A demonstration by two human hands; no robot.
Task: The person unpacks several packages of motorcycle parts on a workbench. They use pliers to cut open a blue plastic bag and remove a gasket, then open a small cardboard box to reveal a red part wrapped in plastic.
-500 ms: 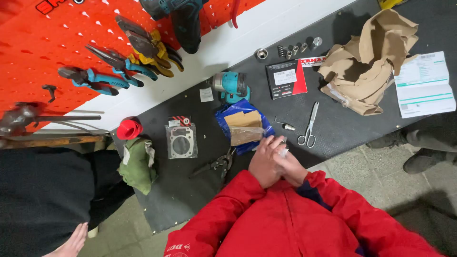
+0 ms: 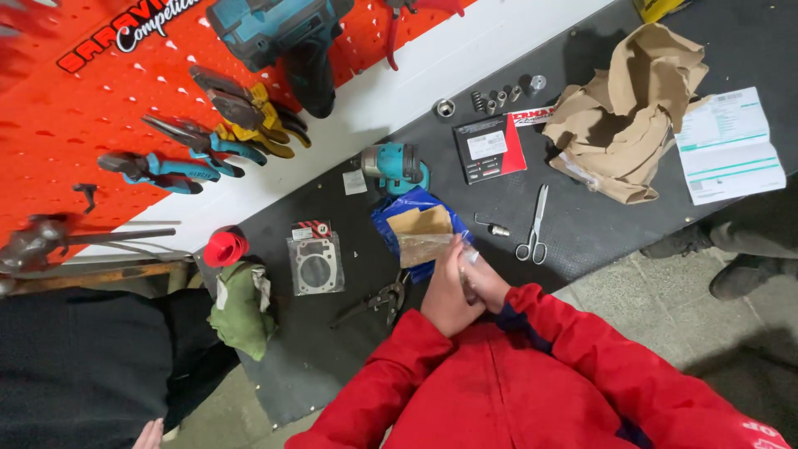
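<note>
Both hands meet just below the blue bag (image 2: 416, 218), over the dark tabletop (image 2: 582, 224). Left hand (image 2: 446, 295) and right hand (image 2: 482, 281) pressed together, fingers curled around a small clear plastic packet (image 2: 428, 248) that juts out toward the bag; contents too small to tell. Scissors (image 2: 534, 226) lie right of the bag, a small metal fitting (image 2: 496, 229) between them. Bagged gasket (image 2: 314, 264) left of the bag, pliers (image 2: 376, 301) below-left. Teal power tool (image 2: 395, 164) just above the bag.
</note>
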